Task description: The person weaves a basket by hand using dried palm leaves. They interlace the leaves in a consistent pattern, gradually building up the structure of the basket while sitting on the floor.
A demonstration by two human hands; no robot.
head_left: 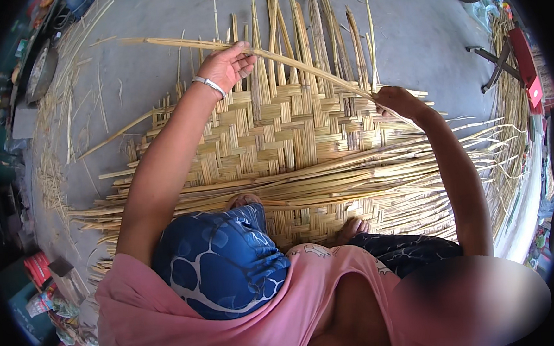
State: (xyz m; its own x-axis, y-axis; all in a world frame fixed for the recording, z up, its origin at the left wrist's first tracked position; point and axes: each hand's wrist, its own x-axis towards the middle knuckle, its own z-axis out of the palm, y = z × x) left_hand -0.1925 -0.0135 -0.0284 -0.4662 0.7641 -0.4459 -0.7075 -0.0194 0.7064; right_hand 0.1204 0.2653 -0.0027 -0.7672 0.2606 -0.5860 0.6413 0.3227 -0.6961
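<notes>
In the head view, pinches 1 long, narrow, straw-yellow reed strip (308,68) between the thumb and fingers of the bare left hand (227,65), palm partly in sight and remaining fingers loosely curled, with 1 smooth, silver-coloured bangle (210,86) round the wrist. Grips the same strip further right with the bare right hand (399,102), fingers bent in beneath; cannot tell the thumb's exact place there. Slants the strip down from upper left to right, running straight between the 2 hands, set well apart, with a free end reaching out past the left hand. Has it in front of the far part of a broad, flat, straw-yellow woven reed mat (249,140), with long unwoven reed ends (320,43) jutting from the far edge. Places 2 bare feet (354,227) nearer the body, close to a loose, straw-yellow bundle of thin reeds (303,185) lying across the mat, nearer than both hands. Wears blue, white-patterned trousers (219,265) and a pink cloth top (236,328). Shows also, on the smooth grey floor (147,19), pale scattered straw (54,167) to the left and 1 red-topped folding stool (524,63) to the right.
</notes>
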